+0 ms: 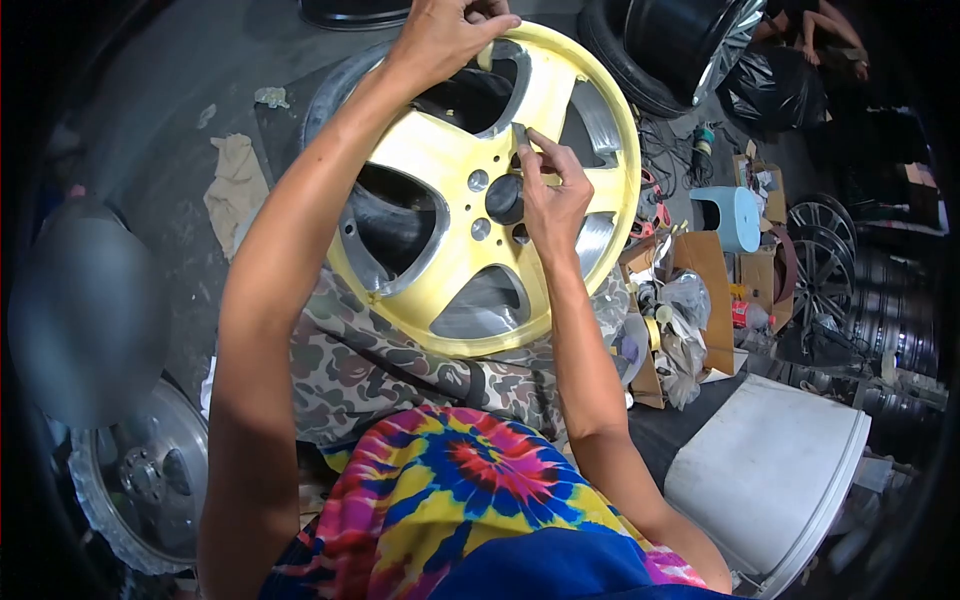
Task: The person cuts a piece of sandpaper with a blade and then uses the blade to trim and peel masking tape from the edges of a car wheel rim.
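A car wheel rim, coated pale yellow with bare metal in its openings, leans across my camouflage-clad legs. At its top edge my left hand is closed on the outer lip, the thumb on the face side and some fingertips hidden behind. My right hand pinches a small dark grey piece, possibly folded sandpaper, and it touches a spoke just above the centre bore. The bolt holes and the dark centre hole lie beside my right fingers.
A beige cloth lies on the floor to the left. At right stand a cardboard box of plastic waste, a light-blue stool and a white bucket. Further wheels surround me. Another person's arm shows at top right.
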A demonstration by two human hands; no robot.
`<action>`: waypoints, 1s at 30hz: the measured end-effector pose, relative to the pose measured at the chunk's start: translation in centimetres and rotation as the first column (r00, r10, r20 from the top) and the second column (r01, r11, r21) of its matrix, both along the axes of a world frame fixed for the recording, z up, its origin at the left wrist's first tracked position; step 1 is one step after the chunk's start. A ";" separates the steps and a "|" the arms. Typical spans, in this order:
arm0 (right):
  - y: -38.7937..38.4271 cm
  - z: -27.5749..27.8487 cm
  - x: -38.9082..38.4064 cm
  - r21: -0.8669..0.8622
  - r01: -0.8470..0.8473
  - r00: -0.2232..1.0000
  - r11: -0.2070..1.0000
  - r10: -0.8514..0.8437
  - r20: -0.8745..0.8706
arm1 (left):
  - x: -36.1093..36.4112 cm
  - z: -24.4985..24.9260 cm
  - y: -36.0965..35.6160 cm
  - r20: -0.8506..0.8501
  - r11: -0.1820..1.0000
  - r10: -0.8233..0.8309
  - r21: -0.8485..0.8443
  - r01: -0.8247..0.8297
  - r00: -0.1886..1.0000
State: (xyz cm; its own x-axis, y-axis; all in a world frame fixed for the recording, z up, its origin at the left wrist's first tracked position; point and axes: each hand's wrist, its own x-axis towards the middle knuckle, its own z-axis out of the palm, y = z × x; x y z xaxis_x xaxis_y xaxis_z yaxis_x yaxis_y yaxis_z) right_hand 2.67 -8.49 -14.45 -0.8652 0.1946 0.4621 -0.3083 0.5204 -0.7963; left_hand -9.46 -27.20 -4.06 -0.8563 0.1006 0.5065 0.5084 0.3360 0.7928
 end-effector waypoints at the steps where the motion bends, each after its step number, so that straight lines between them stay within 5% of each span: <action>1: 0.1 -0.1 -0.1 0.000 -0.004 1.000 1.000 0.004 0.004 | 0.4 0.1 -0.1 0.151 0.995 -0.089 0.065 0.080 0.985; 4: 0.3 -0.6 -0.4 0.070 -0.010 1.000 0.998 0.012 -0.020 | 0.3 -0.9 -0.3 0.092 0.995 -0.100 0.040 0.097 0.991; 8: 0.0 -1.2 -0.7 -0.080 -0.040 0.999 0.996 0.041 0.011 | -0.1 -1.7 0.2 -0.096 0.996 -0.086 -0.019 0.085 0.992; 10: -0.5 -1.2 -0.9 -0.107 -0.047 0.998 0.993 0.050 0.028 | 0.8 -0.9 0.0 0.200 0.987 -0.074 -0.127 0.100 0.977; 11: -0.8 -1.1 -1.0 -0.108 -0.055 0.997 0.993 0.060 0.045 | 0.3 -1.6 -0.1 0.200 0.987 -0.074 -0.128 0.101 0.977; 13: -1.0 -0.9 -1.1 -0.121 -0.066 0.995 0.990 0.074 0.062 | -0.9 -3.3 -0.1 0.093 0.954 -0.025 -0.295 0.052 0.995; 19: -0.2 -1.2 0.3 -0.128 -0.020 0.997 0.992 0.030 0.074 | -1.5 -5.0 -0.5 -0.301 0.951 -0.141 -0.305 0.045 0.943; 22: -1.5 -1.3 1.0 -0.169 -0.036 0.995 0.985 0.051 0.089 | -1.5 -5.4 -0.3 -0.192 0.932 -0.171 -0.350 0.096 0.966; 25: -3.2 -1.1 0.9 -0.411 0.018 0.977 0.911 0.072 0.201 | -0.5 -5.3 -0.1 -0.199 0.902 -0.142 -0.429 0.044 0.970; 30: -3.4 -0.9 0.5 -0.431 0.080 0.972 0.899 0.025 0.232 | -0.5 -6.0 0.1 -0.110 0.878 -0.126 -0.475 0.059 0.986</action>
